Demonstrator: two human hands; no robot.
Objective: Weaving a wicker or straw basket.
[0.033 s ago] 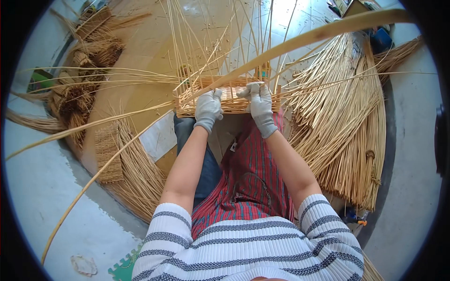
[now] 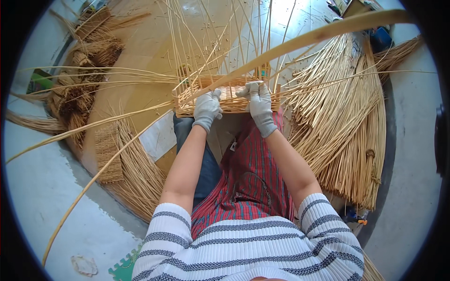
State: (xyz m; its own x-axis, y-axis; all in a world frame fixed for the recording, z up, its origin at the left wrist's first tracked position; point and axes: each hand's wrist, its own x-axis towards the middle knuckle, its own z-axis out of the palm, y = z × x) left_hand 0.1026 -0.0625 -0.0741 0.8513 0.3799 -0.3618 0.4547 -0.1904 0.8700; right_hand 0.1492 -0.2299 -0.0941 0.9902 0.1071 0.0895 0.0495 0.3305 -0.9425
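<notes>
A rectangular, pale wicker basket (image 2: 230, 107) lies across my lap, with long stakes rising from its far side and rods sticking out left and right. My left hand (image 2: 208, 110), in a whitish-grey knit glove, is closed at the basket's near wall, left of the middle. A thick cane rod (image 2: 300, 44) runs from the upper right down past that hand's fingertips. My right hand (image 2: 260, 105), gloved the same way, has its fingers closed on the near wall further right. Exactly which strands lie under the fingertips is hidden.
On the right spreads a large pile of willow rods (image 2: 347, 117). More rods (image 2: 136, 164) lie at my left, beside a woven piece (image 2: 108, 152). Bundles (image 2: 77, 98) stand further left. A white sheet (image 2: 159, 136) lies by my knee, and clippings dot the far floor.
</notes>
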